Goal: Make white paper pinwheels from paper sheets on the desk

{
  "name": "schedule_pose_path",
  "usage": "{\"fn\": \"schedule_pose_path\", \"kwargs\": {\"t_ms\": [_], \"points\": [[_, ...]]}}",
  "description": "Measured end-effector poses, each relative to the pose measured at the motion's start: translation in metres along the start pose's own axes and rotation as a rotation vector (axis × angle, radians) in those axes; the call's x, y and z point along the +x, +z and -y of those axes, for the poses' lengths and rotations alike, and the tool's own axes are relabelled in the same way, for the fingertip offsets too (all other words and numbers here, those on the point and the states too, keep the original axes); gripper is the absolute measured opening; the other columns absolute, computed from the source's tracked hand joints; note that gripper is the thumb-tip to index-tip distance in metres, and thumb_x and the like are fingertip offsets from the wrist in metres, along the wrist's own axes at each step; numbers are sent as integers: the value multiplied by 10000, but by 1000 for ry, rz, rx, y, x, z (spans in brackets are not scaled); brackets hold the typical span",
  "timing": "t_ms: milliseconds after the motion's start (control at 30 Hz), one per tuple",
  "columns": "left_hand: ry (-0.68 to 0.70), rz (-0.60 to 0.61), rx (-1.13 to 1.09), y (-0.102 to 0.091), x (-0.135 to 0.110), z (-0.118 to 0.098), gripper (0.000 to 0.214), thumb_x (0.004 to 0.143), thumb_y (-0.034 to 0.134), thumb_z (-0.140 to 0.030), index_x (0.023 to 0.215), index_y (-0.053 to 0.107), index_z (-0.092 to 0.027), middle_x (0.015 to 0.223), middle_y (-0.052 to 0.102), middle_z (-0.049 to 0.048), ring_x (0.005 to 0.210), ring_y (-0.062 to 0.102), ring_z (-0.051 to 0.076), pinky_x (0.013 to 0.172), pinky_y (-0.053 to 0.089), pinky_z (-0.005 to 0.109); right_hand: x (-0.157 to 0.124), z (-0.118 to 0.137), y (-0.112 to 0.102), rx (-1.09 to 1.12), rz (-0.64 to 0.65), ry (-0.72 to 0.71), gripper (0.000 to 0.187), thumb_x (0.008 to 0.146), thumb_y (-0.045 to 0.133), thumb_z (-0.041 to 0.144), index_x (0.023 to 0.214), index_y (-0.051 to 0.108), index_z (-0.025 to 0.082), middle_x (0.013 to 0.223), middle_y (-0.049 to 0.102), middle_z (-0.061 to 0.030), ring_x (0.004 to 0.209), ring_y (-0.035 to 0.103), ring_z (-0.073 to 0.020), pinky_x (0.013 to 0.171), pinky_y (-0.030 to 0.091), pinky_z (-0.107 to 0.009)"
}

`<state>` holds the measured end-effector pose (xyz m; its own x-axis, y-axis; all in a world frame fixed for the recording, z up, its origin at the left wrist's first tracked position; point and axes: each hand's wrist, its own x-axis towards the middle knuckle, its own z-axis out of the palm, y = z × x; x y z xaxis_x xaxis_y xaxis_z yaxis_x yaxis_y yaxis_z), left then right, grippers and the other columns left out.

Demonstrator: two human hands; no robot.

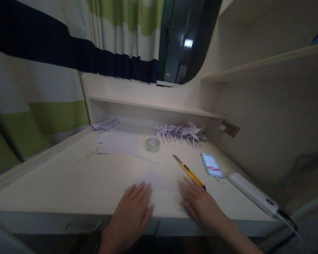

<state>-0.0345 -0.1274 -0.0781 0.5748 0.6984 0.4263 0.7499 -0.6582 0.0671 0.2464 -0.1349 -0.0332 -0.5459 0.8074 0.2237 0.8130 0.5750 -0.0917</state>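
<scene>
My left hand point(135, 208) lies at the front of the desk, fingers stretched out over what looks like a pale sheet of paper point(157, 180), hard to tell from the desktop. On the other side of that sheet is my right hand point(200, 203), blurred by motion, with its fingers extended and nothing seen in them. A yellow utility knife point(193, 175) with its blade out lies just beyond the right hand. Farther back stands a roll of clear tape point(152, 145), with a narrow paper strip point(145, 159) in front of it.
Several paper pinwheels point(180, 133) stand at the back. White paper sheets point(120, 141), paper sticks point(105, 124) and small thin pieces point(89, 154) lie back left. On the right are a phone point(212, 165), a white power strip point(254, 194) and a wall socket point(230, 129).
</scene>
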Motion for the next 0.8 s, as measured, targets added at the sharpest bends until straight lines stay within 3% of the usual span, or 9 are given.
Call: {"fn": "schedule_pose_path", "kwargs": {"t_ms": [100, 167, 333, 400, 533, 800], "points": [[-28, 1, -42, -15, 16, 5, 496, 869, 481, -444, 1298, 483, -195, 1419, 417, 129, 1312, 346, 315, 1051, 293, 512, 4, -23, -2, -53, -134, 117, 346, 920, 417, 292, 1191, 595, 170, 1339, 516, -110, 1326, 346, -279, 1077, 308, -499], [-76, 2, -81, -22, 34, 14, 651, 795, 567, -527, 1339, 435, -194, 1444, 365, 159, 1316, 332, 330, 1039, 303, 492, 16, -36, -2, -86, -193, 272, 367, 910, 424, 295, 1215, 568, 151, 1267, 566, -142, 1239, 447, -294, 1019, 367, -491], [-109, 197, -212, -17, 85, 46, 1013, 583, 652, -714, 1390, 366, -172, 1425, 372, 206, 1303, 326, 391, 1019, 290, 501, 49, -47, 5, -79, -128, 447, 398, 891, 470, 342, 1217, 552, 129, 1094, 634, -166, 1024, 571, -284, 888, 430, -404], [-32, 272, -270, -9, 99, 56, 1042, 502, 684, -735, 1351, 430, -186, 1419, 383, 197, 1287, 343, 393, 1022, 276, 492, 56, -47, 10, -106, -113, 463, 365, 881, 484, 303, 1192, 567, 131, 1026, 646, -159, 990, 575, -284, 864, 428, -389], [122, 274, -335, -1, 108, 64, 845, 521, 697, -708, 1206, 578, -227, 1215, 566, 126, 1138, 467, 347, 978, 309, 443, 53, -51, 19, -87, -139, 466, 365, 873, 453, 180, 1221, 552, 136, 1044, 640, -148, 1011, 558, -262, 887, 406, -363], [115, 124, -425, -4, 101, 55, 727, 516, 760, -632, 1100, 623, -221, 1038, 510, 79, 953, 483, 267, 830, 402, 366, 21, -48, 20, 194, -253, 247, 276, 847, 502, 159, 1078, 650, 190, 1048, 672, -73, 975, 570, -213, 888, 434, -343]]}}
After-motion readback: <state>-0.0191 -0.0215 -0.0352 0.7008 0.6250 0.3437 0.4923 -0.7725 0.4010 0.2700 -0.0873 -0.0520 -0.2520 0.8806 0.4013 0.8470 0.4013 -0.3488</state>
